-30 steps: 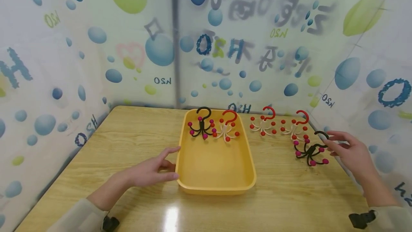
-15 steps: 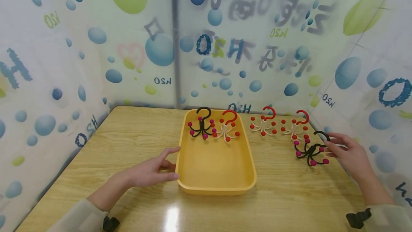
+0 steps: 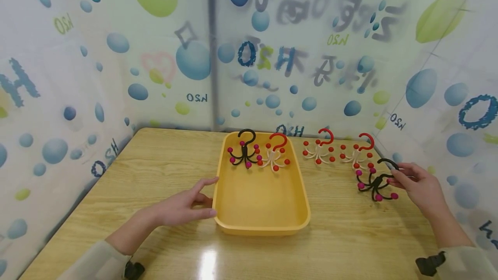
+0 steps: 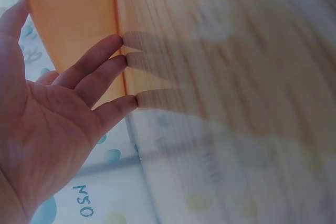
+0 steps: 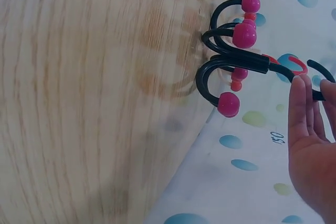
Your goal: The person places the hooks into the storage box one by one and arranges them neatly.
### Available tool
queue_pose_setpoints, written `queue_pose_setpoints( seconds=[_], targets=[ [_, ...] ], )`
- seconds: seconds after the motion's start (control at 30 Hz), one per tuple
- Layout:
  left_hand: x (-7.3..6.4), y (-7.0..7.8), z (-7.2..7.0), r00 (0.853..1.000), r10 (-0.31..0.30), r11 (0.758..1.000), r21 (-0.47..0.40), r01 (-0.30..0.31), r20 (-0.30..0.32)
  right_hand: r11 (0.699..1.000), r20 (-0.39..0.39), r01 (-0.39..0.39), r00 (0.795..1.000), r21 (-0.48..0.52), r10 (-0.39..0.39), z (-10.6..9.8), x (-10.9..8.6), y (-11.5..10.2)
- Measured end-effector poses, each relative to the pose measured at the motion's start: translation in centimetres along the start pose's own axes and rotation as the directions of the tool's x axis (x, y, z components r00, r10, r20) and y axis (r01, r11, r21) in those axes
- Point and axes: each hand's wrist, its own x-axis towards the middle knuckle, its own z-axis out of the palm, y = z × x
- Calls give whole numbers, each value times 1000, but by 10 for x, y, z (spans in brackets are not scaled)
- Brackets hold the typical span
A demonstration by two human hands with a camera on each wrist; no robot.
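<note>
My right hand (image 3: 422, 189) pinches the hook of a black octopus-shaped rotating hanger (image 3: 376, 181) with magenta balls on its curled arms. In the right wrist view the hook of this black hanger (image 5: 244, 61) passes between fingertips and thumb; its arms are at the table surface, though I cannot tell whether they bear on it. My left hand (image 3: 180, 206) touches the left side of a yellow tray (image 3: 258, 230) with its fingers spread. In the left wrist view the left hand's fingertips (image 4: 123, 66) meet the table by the tray wall (image 4: 79, 19).
In the tray's far end stand another black hanger (image 3: 244, 152) and a white hanger with a red hook (image 3: 272, 155). Two more white hangers, one nearer the tray (image 3: 318, 152) and one farther right (image 3: 355, 155), stand on the wooden table (image 3: 330, 237). Patterned curtains (image 3: 163, 55) enclose it.
My right hand has shifted slightly left, and the hook of the black hanger has turned a little leftward with it. The left hand and tray stay put.
</note>
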Motion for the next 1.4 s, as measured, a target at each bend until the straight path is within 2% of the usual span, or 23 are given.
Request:
queue_pose_setpoints(
  seconds=[0.13, 0.3, 0.5, 0.83, 1.07, 1.27, 1.4],
  targets=[
    [0, 0, 0, 1000, 2, 1000, -3, -2, 1, 1000, -3, 11, 1000, -2, -11, 2, -4, -4],
    [1, -1, 0, 1000, 1, 1000, -10, -1, 2, 996, 18, 88, 996, 25, -89, 5, -11, -16],
    [1, -1, 0, 1000, -4, 1000, -3, 4, 2, 985, 64, 153, 985, 80, -158, 14, -17, -36],
    [0, 1, 1, 1000, -1, 1000, 2, 1, 2, 971, 96, 202, 972, 127, -214, 27, -23, -72],
    [0, 0, 0, 1000, 4, 1000, 9, -4, -1, 938, 113, 252, 952, 239, -285, 40, -27, -103],
    [0, 0, 0, 1000, 4, 1000, 10, -4, -2, 917, 140, 296, 930, 268, -341, 57, -28, -124],
    [-1, 1, 1, 1000, -1, 1000, 7, 1, -2, 915, 144, 305, 925, 265, -350, 70, -30, -136]
  ],
)
